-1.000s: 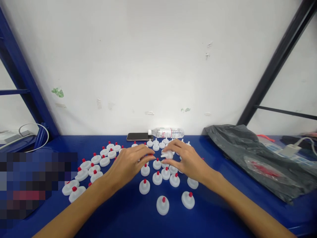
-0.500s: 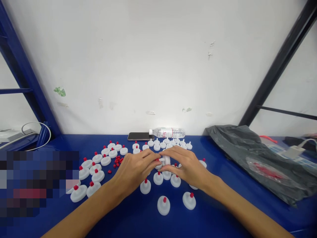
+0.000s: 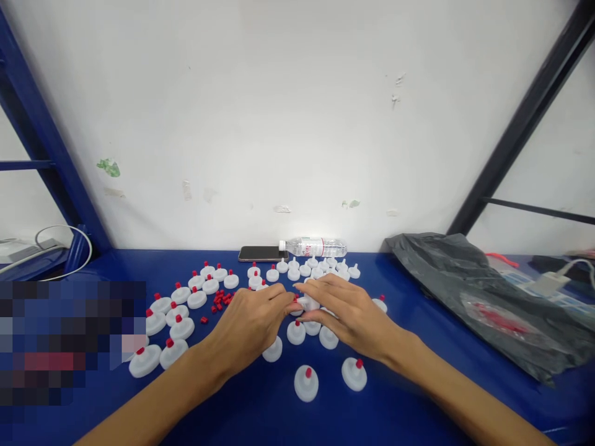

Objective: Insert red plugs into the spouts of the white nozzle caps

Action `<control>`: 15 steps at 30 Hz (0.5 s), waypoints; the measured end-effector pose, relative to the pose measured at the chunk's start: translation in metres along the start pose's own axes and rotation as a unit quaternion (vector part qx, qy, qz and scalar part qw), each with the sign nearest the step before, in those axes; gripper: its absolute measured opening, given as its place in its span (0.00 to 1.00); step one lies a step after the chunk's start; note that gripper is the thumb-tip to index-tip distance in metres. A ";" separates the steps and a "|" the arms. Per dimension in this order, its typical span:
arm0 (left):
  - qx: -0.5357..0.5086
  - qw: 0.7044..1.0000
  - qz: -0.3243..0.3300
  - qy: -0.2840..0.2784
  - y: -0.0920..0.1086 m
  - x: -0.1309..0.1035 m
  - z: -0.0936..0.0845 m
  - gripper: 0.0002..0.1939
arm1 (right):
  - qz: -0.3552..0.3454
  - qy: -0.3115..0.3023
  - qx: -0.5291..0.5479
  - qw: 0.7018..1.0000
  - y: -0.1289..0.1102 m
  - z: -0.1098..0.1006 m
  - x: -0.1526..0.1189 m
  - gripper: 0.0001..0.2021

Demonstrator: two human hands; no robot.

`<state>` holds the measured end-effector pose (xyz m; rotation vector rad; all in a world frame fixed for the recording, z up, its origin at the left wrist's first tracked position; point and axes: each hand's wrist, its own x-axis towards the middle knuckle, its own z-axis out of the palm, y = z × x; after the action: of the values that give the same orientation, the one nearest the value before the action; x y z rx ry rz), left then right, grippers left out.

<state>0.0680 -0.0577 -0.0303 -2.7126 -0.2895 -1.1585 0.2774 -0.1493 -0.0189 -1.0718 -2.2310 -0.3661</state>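
Observation:
My right hand point(image 3: 346, 310) grips a white disc piece point(image 3: 310, 303), tipped on its side with its stem toward the left. My left hand point(image 3: 255, 319) pinches a small red cap point(image 3: 296, 298) at the tip of that stem. Around both hands stand several white discs with red caps, among them one in front point(image 3: 306, 384) and one to its right point(image 3: 354, 374). Loose red caps point(image 3: 222, 300) lie left of my left hand. Behind my hands is a group of white discs with bare stems point(image 3: 313, 265).
A dark phone point(image 3: 263, 253) and a clear bottle point(image 3: 320, 247) lie along the wall. On the right are a grey plastic bag point(image 3: 483, 303) and a white plug with a cable point(image 3: 553, 282). A blue frame post and a white cable point(image 3: 88, 257) stand at the left.
My left fingers and the cap have shifted slightly, and my right fingers cover more of the disc. The whole view has moved a little.

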 end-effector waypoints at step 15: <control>0.073 0.995 0.069 0.008 0.009 -0.004 -0.008 0.12 | 0.044 -0.018 0.094 0.994 -0.010 -0.001 0.001 0.17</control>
<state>0.0619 -0.0687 -0.0289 -2.5516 -0.1743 -1.0767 0.2698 -0.1555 -0.0173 -1.0777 -2.1920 -0.0974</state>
